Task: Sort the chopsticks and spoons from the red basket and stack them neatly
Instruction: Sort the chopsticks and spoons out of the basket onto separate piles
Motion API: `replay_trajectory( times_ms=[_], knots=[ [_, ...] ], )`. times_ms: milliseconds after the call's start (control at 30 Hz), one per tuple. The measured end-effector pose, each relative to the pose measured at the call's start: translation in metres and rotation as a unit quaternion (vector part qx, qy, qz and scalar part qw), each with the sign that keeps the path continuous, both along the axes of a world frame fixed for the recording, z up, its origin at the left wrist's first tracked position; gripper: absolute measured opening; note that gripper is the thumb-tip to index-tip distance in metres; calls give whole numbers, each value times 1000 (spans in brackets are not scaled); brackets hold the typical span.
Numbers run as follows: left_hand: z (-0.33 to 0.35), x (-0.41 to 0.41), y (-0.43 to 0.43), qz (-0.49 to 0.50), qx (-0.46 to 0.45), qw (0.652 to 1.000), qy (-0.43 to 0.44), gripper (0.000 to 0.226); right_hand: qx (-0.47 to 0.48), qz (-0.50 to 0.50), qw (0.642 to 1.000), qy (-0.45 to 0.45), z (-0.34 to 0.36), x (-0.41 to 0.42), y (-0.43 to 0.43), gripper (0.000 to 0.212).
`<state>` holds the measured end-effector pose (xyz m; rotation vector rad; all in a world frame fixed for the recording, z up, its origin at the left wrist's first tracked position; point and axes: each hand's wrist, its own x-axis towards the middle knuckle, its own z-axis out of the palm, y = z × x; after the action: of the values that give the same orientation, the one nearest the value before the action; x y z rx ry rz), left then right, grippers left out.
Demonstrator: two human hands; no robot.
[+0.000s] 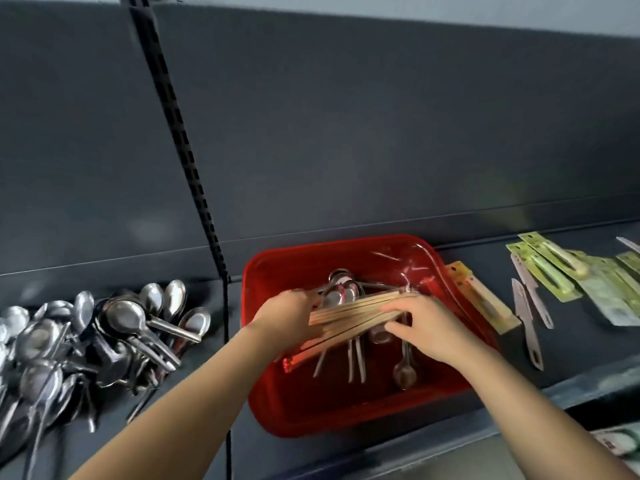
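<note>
Red rectangular plastic basket (313, 422) sits on dark grey metal shelf (571, 344), about centre of view, long side running toward the back panel. Both hands are over the basket's middle. Bundle of pale wooden chopsticks (349, 315) is held between them, lying roughly crosswise above the basket floor, fanned a little, its reddish ends dipping toward the near-left wall. Left hand (285, 315) is curled over the bundle near its left part, fingers wrapped round the sticks. Right hand (427, 329) takes the right end: fingers laid across the top, thumb tucked against the underside, a light pinching hold; fine finger detail is blurred. Beneath the chopsticks several steel spoons (346, 292) lie loose in the basket, bowls toward the back, with more handles and one small spoon nearer the front wall. Left of the basket, well apart from the hands, a heap of shiny metal spoons (104, 336) is spread on the shelf. Just beside the basket's right wall lies a yellow carded package (485, 303); further right, grey metal blades (526, 317) and green-yellow carded packets (561, 277).
</note>
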<state>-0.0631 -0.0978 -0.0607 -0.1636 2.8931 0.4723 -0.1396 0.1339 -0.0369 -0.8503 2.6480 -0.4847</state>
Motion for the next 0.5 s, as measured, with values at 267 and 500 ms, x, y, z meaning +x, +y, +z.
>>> replay_trajectory(
  times_ms=[267,500],
  knots=[
    [-5,-8,8,38,34,997,-62,19,-35,51,997,-44,-9,-29,8,32],
    [9,3,-5,116,101,988,-18,9,5,121,992,-35,-21,-44,-7,31]
  ],
)
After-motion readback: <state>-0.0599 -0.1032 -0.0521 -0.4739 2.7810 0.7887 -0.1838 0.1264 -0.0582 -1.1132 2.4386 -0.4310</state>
